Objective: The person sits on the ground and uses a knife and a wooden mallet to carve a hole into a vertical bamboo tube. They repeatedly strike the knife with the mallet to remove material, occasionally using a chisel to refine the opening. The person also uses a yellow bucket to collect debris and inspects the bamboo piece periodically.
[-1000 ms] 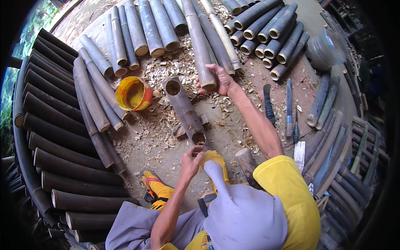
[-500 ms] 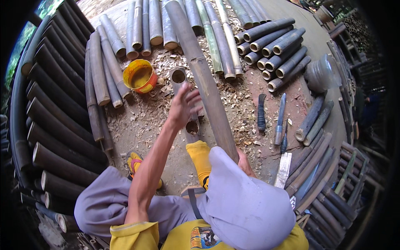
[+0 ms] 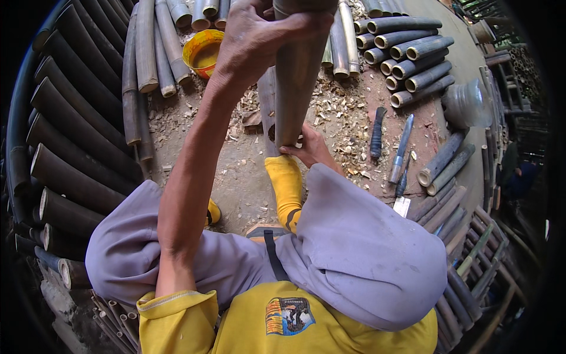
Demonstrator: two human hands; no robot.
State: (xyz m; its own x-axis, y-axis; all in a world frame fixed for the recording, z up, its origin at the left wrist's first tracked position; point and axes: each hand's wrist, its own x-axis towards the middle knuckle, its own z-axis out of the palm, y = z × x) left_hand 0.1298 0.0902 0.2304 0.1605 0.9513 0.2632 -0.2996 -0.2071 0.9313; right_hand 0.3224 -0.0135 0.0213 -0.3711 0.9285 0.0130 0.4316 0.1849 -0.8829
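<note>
A thick dark bamboo pole [image 3: 296, 82] stands steeply in front of me, its top running out at the upper edge. My left hand [image 3: 250, 38] grips it high up, thumb laid across the front and the fingers partly hidden. Around its lower end is my right hand [image 3: 312, 148], close to my foot in a yellow sock [image 3: 285, 189]. Behind the pole lies another bamboo piece [image 3: 267, 103] on the ground, with a dark hole near its closer end; the upright pole covers part of it.
Bamboo poles [image 3: 76, 168] are stacked along the left. A yellow-red bucket [image 3: 203, 53] stands beyond. Short bamboo tubes [image 3: 421, 68] are piled at the far right, near a clear plastic container [image 3: 467, 105]. A dark-handled tool [image 3: 377, 133] and a chisel-like tool [image 3: 402, 147] lie among wood chips.
My left hand, earlier open and off the pole, now grips it. The pole has swung from a slant to steeply upright, and my right hand has come forward with its lower end.
</note>
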